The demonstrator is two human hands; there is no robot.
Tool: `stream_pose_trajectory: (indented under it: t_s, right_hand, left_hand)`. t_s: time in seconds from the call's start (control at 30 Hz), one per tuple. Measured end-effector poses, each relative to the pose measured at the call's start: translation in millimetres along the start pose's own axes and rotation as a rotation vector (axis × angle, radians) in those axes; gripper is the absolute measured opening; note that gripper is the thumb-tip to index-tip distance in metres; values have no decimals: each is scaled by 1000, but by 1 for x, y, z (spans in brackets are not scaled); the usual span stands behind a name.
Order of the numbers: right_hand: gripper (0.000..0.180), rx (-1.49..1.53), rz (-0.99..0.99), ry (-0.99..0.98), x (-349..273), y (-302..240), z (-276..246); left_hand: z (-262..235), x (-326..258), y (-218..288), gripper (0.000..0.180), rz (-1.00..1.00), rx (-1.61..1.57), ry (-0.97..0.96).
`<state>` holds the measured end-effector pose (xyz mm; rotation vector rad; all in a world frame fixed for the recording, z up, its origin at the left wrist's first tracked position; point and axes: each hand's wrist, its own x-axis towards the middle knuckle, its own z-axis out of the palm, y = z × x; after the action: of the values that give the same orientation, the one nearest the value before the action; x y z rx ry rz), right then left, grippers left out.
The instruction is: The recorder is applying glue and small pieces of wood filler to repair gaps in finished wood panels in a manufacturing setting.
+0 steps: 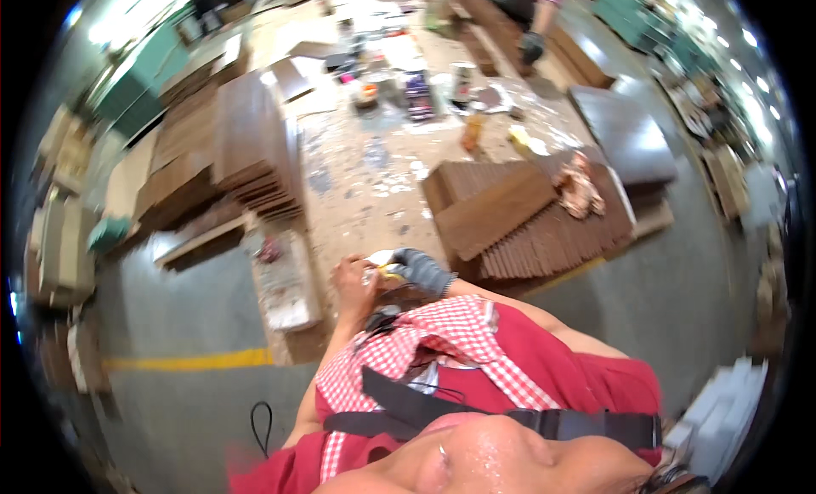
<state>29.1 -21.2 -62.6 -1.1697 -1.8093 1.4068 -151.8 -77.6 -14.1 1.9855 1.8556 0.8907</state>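
Note:
At the near edge of the worktable [357,188], my two hands are close together in front of my body. My left hand [350,283] is bare, with its fingers curled in against a small white-and-yellow thing [387,266]. A grey glove covers my right hand [421,271], which is closed on the same thing from the other side. The fingers hide much of it, and its kind cannot be made out. Just right of my hands stands a neat stack of brown wooden boards [544,239], with one loose board [497,213] lying aslant on top.
A crumpled cloth [580,186] lies on the board stack. More brown boards [246,141] are piled at the left, and dark panels [625,133] at the right. Bottles, cans and a dark box [418,96] stand farther back. A co-worker's gloved hand [531,48] rests at the far right.

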Motion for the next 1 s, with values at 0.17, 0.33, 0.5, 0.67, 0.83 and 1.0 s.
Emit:
stream_pose_trajectory:
  t_s: [0.17, 0.33, 0.5, 0.67, 0.83, 1.0]
  right_hand:
    - [27, -310, 63, -134, 14, -39, -19]
    - [28, -458, 184, -216, 9, -77, -25]
    - [28, -386, 120, -118, 2, -63, -14]
    - [30, -344, 114, -52, 5, -67, -3]
    - [33, -386, 107, -48, 10, -50, 14]
    - [26, -254, -40, 50, 7, -32, 23]
  left_hand:
    - [27, 1, -12, 20, -155, 188, 18]
    - [54, 0, -36, 22, -205, 231, -52]
    - [35, 1, -18, 21, -227, 135, -94]
    - [21, 6, -17, 25, -181, 87, -116]
    - [24, -9, -33, 26, -228, -33, -25]
    - [34, -19, -65, 27, -237, -218, -85]
